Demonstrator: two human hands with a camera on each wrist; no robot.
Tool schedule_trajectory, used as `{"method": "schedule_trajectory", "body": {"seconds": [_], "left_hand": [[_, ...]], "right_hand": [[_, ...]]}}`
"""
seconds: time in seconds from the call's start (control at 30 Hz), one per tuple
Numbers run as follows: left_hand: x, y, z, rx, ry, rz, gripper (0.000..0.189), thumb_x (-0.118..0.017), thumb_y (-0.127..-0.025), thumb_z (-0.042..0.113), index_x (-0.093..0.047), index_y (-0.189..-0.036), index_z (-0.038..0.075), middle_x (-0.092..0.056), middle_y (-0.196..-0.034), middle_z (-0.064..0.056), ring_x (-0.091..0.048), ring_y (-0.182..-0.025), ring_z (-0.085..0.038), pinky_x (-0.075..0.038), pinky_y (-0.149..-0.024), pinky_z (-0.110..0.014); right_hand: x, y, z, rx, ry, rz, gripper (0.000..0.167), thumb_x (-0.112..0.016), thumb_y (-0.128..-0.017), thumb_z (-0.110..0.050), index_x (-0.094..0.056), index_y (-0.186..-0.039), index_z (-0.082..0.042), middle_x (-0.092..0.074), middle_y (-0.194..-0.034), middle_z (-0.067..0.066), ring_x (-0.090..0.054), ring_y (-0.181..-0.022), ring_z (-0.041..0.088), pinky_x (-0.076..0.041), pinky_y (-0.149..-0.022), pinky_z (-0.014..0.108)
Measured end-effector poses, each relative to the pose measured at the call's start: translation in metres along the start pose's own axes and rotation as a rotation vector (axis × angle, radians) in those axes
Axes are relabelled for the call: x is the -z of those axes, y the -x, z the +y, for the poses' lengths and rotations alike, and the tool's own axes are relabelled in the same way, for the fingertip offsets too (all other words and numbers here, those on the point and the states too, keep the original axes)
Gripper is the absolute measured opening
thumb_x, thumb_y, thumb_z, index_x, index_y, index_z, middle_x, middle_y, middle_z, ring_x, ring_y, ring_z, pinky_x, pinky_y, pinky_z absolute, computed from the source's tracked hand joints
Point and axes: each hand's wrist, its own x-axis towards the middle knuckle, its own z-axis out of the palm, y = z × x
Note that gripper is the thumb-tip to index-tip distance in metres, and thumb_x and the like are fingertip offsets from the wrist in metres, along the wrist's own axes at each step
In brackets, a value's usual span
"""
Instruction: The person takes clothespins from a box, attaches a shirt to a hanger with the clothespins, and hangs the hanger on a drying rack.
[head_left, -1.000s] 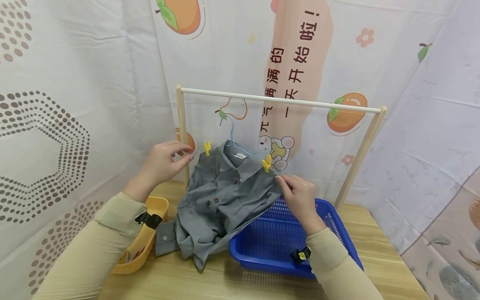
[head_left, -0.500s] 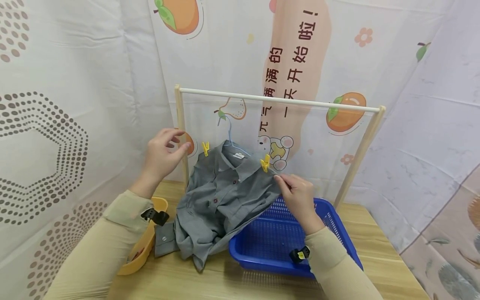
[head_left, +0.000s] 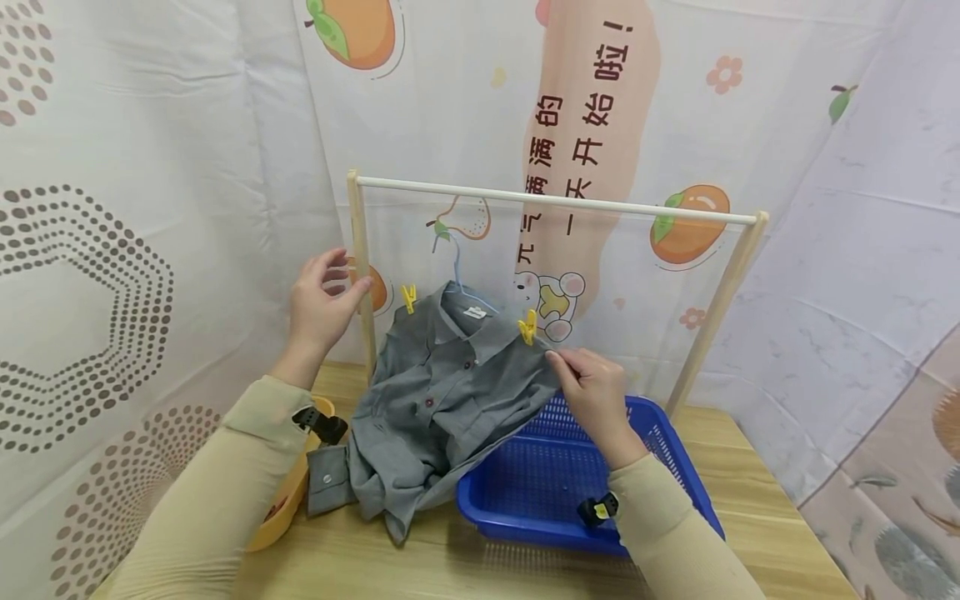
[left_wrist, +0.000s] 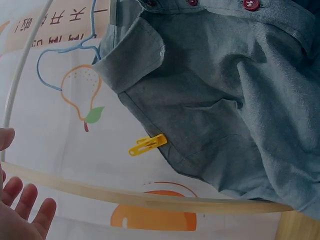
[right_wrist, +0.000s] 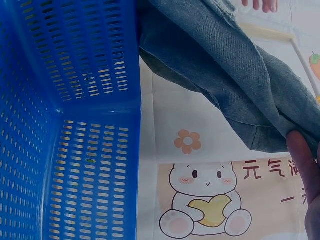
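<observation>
A grey button-up shirt [head_left: 457, 375] is on a light-blue hanger [head_left: 457, 267], whose hook stands free below the rack's white rail. One yellow clothespin [head_left: 408, 298] clips the shoulder at the left and another yellow clothespin [head_left: 528, 327] the shoulder at the right. My right hand [head_left: 594, 396] pinches the shirt at the end of the right-hand shoulder, thumb on top. Beside the rack's left post, my left hand [head_left: 318, 308] is raised with loosely bent fingers and nothing in it. In the left wrist view, its fingertips [left_wrist: 30, 197] are apart from the cloth.
A wooden rack [head_left: 708, 317] with a white rail [head_left: 555, 199] spans the back of the table [head_left: 360, 554]. Under the right arm sits a blue plastic basket [head_left: 551, 479]. A yellow-orange bin [head_left: 279, 525], partly hidden by the left arm, stands at the left. Printed curtains surround the table.
My left hand has moved up and to the left, farther from the shirt's left-hand shoulder. The right hand keeps its pinch on the cloth in nearly the same place.
</observation>
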Motion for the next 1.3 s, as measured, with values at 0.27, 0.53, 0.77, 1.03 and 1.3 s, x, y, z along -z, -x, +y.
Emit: {"method": "schedule_trajectory", "body": {"seconds": [0.27, 0.53, 0.77, 1.03, 1.3], "left_hand": [[-0.006, -0.001, -0.017, 0.118, 0.049, 0.023, 0.058, -0.077, -0.093, 0.02, -0.056, -0.144, 0.004, -0.058, -0.137, -0.014, -0.06, -0.123, -0.031, -0.05, -0.1, -0.051], [-0.012, -0.002, -0.035, 0.213, 0.082, 0.023, 0.061, -0.077, -0.093, 0.02, -0.053, -0.147, 0.005, -0.056, -0.142, -0.015, -0.057, -0.128, -0.028, -0.05, -0.103, -0.045], [-0.021, -0.006, -0.048, 0.309, 0.071, 0.018, 0.061, -0.075, -0.094, 0.024, -0.054, -0.149, 0.008, -0.057, -0.144, -0.011, -0.059, -0.127, -0.027, -0.053, -0.098, -0.04], [-0.031, -0.006, -0.059, 0.342, 0.054, 0.032, 0.054, -0.074, -0.096, 0.022, -0.058, -0.146, 0.011, -0.061, -0.141, -0.009, -0.062, -0.123, -0.026, -0.053, -0.099, -0.043], [-0.037, -0.007, -0.062, 0.328, -0.018, 0.032, 0.041, -0.07, -0.098, 0.019, -0.065, -0.138, 0.009, -0.068, -0.129, -0.013, -0.066, -0.116, -0.029, -0.055, -0.094, -0.045]], "right_hand": [[0.001, 0.0, 0.001, -0.003, -0.007, -0.015, 0.016, -0.075, -0.093, -0.012, -0.074, -0.077, -0.012, -0.056, -0.063, -0.004, -0.046, -0.055, 0.01, -0.04, -0.049, 0.032], [0.0, -0.002, 0.001, 0.026, 0.004, -0.018, 0.021, -0.075, -0.093, -0.012, -0.069, -0.073, -0.013, -0.052, -0.061, -0.005, -0.043, -0.052, 0.01, -0.037, -0.048, 0.032], [0.001, -0.002, 0.001, 0.0, -0.002, -0.043, 0.022, -0.074, -0.095, -0.016, -0.069, -0.074, -0.014, -0.052, -0.062, -0.006, -0.044, -0.054, 0.01, -0.037, -0.049, 0.031], [0.001, -0.002, 0.001, 0.025, 0.018, -0.039, 0.014, -0.076, -0.093, -0.012, -0.074, -0.079, -0.012, -0.056, -0.065, -0.004, -0.047, -0.055, 0.009, -0.041, -0.049, 0.031], [0.001, -0.002, 0.0, 0.067, 0.031, -0.013, 0.012, -0.077, -0.091, -0.008, -0.074, -0.079, -0.01, -0.052, -0.062, -0.004, -0.044, -0.053, 0.008, -0.039, -0.047, 0.031]]}}
